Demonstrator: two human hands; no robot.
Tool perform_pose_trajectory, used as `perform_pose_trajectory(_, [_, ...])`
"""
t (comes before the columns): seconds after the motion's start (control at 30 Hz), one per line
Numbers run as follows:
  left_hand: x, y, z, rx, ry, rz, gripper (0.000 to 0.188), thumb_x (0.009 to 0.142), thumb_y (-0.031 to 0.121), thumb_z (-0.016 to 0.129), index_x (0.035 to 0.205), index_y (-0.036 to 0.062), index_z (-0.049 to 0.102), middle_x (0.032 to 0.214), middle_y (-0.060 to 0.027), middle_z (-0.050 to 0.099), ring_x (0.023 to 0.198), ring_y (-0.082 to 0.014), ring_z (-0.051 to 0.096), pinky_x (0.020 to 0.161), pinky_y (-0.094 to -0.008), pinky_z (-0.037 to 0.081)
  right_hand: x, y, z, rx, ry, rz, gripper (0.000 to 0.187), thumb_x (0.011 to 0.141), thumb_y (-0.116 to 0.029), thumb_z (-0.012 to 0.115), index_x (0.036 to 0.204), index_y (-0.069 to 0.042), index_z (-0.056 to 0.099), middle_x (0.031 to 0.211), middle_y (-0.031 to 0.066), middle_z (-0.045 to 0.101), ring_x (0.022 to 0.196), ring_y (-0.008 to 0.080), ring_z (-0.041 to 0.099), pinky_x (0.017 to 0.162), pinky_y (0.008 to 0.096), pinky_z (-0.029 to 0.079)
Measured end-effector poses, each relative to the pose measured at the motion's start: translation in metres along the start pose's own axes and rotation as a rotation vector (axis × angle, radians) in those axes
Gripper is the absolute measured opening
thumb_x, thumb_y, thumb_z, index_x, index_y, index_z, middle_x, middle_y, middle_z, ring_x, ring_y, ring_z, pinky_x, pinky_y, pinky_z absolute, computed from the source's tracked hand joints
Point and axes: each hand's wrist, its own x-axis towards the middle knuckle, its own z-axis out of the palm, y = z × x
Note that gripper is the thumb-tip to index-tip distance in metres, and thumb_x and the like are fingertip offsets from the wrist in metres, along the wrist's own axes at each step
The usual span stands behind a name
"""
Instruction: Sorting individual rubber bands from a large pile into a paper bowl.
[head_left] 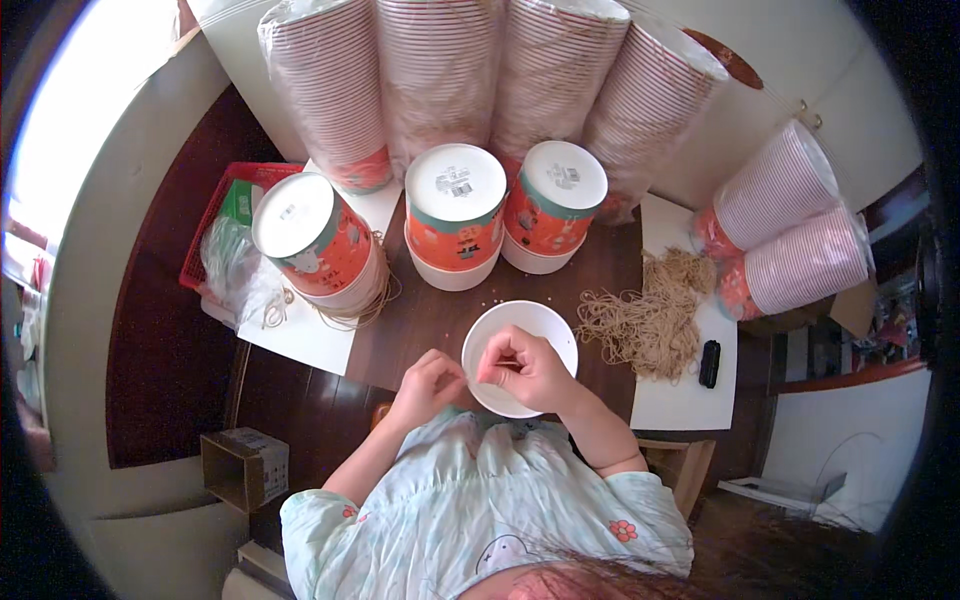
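Note:
A white paper bucket [540,318] stands with its open mouth up at the table's near edge. Over its right half is my right hand [528,372], its thumb and fingers pinched together; a thin pale strand seems to show between them, too small to name. My left hand [430,388] is just left of the bucket's rim, fingertips pinched and turned toward the right hand. What it holds, if anything, is hidden. Beyond the bucket, upside-down orange paper buckets with white bases [456,183] stand nested in short stacks. Loops of tan cord [378,285] hang around the left stack.
Tall plastic-wrapped bucket stacks [440,80] line the back, with two more stacks [790,200] at the right. A heap of tan cord [650,320] and a black object [710,363] lie on white board to the right. A red basket [205,235] stands left; a cardboard box [245,468] sits below.

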Motion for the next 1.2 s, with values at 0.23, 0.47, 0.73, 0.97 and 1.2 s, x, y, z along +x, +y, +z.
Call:
perform_pose_trajectory(0.23, [-0.002, -0.015, 0.011, -0.119, 0.052, -0.006, 0.009, 0.073, 0.003, 0.063, 0.080, 0.0013, 0.058, 0.076, -0.0063, 0.051, 0.062, -0.0128, 0.053, 0.054, -0.0233, 0.043, -0.004, -0.006, 0.004, 0.004, -0.080, 0.012, 0.013, 0.079, -0.001, 0.061, 0.083, -0.003, 0.049, 0.079, 0.0055, 0.060, 0.075, 0.0101, 0.059, 0.067, 0.0231, 0.048])
perform_pose_trajectory(0.47, [-0.007, -0.003, 0.009, -0.211, 0.044, -0.101, 0.012, 0.073, 0.004, 0.064, 0.083, 0.0009, 0.060, 0.079, -0.0065, 0.056, 0.062, -0.0107, 0.055, 0.056, -0.0223, 0.045, -0.004, -0.004, 0.000, -0.099, 0.020, 0.000, 0.015, 0.077, -0.002, 0.063, 0.084, -0.002, 0.049, 0.077, 0.0049, 0.060, 0.074, 0.0100, 0.059, 0.067, 0.0237, 0.049])
perform_pose_trajectory(0.73, [-0.017, -0.018, 0.017, -0.155, 0.103, -0.133, 0.010, 0.077, 0.004, 0.062, 0.085, 0.0002, 0.060, 0.076, -0.0094, 0.062, 0.063, -0.0130, 0.059, 0.055, -0.0247, 0.047, -0.005, -0.007, -0.001, -0.106, 0.021, -0.031, 0.016, 0.077, -0.001, 0.063, 0.083, -0.002, 0.049, 0.077, 0.0045, 0.059, 0.073, 0.0096, 0.059, 0.066, 0.0226, 0.049])
perform_pose_trajectory(0.97, [-0.020, -0.026, 0.027, -0.051, 0.158, -0.093, 0.007, 0.077, 0.004, 0.060, 0.083, 0.0001, 0.060, 0.075, -0.0119, 0.062, 0.062, -0.0159, 0.060, 0.055, -0.0261, 0.047, -0.012, 0.005, -0.003, 0.008, 0.108, -0.032, 0.016, 0.077, -0.006, 0.065, 0.082, -0.004, 0.050, 0.074, 0.0031, 0.058, 0.069, 0.0072, 0.056, 0.060, 0.0219, 0.047])
perform_pose_trajectory(1.2, [-0.020, -0.031, 0.031, -0.083, 0.148, -0.144, 0.007, 0.076, 0.004, 0.061, 0.082, 0.0000, 0.060, 0.075, -0.0122, 0.062, 0.062, -0.0164, 0.060, 0.055, -0.0262, 0.047, -0.020, -0.035, -0.017, -0.308, 0.106, -0.065, 0.017, 0.075, -0.009, 0.067, 0.081, -0.004, 0.052, 0.069, 0.0034, 0.057, 0.059, 0.0078, 0.054, 0.053, 0.0209, 0.043])
